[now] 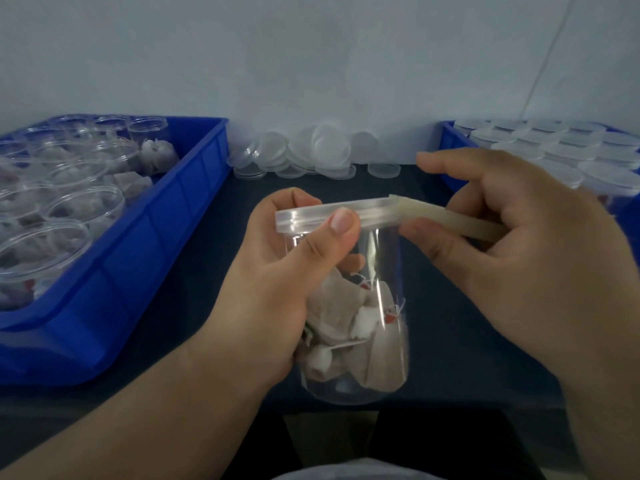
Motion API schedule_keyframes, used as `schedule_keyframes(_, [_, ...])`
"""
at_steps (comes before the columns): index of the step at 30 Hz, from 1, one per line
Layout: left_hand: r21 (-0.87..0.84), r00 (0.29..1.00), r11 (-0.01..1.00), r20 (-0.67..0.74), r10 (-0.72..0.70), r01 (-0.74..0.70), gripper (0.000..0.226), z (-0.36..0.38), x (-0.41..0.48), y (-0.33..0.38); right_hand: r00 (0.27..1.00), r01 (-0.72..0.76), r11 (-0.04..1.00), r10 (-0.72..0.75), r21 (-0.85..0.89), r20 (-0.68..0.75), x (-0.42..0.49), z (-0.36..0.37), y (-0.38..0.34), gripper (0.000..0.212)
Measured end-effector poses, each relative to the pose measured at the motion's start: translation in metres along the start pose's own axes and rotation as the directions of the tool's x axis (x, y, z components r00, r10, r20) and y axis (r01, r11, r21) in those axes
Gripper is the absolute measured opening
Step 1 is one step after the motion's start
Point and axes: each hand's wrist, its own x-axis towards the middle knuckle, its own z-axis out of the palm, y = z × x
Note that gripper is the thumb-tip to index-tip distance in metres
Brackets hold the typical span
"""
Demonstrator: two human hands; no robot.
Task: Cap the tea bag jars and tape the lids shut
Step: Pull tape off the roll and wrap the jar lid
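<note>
Left hand (pixel 277 289) round upright jar (pixel 384 344)

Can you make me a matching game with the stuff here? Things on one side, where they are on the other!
Things
1. capped jar
2. tape strip
3. loose lids
4. open jars

Places
A. at the back of the table
B. in the left blue bin
C. in the left hand
D. in the right hand

Pairs: 1-C, 2-D, 3-A, 4-B

Left hand (pixel 273 289) curled round jar (pixel 384 271), right hand (pixel 536 265) pinching tape (pixel 450 218), forefinger raised
</note>
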Motion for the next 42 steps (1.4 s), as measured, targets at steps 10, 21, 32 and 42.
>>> schedule_keyframes(10, [0.087,1.000,0.996,0.006,0.028,-0.028,0.041,-0.005,0.002,0.002,0.997,-0.030,0.994,0.021,0.107,0.077,0.007,-0.011,0.012,0.052])
schedule_keyframes(21, [-0.026,0.994,0.999,0.105,0.037,-0.034,0.067,-0.001,-0.002,0.004,1.000,0.001,0.997,-0.001,0.083,-0.002,0.001,-0.001,0.013,0.052])
schedule_keyframes(32, [0.071,0.988,0.997,0.150,-0.042,0.031,0.057,-0.002,0.002,0.000,0.998,-0.009,0.998,0.013,-0.056,0.068,-0.001,0.007,0.011,0.055])
schedule_keyframes(42, [0.255,0.998,0.966,-0.023,-0.050,0.054,0.130,0.000,0.004,-0.008,0.993,0.116,0.951,-0.121,-0.287,0.003,-0.006,0.016,0.003,0.045])
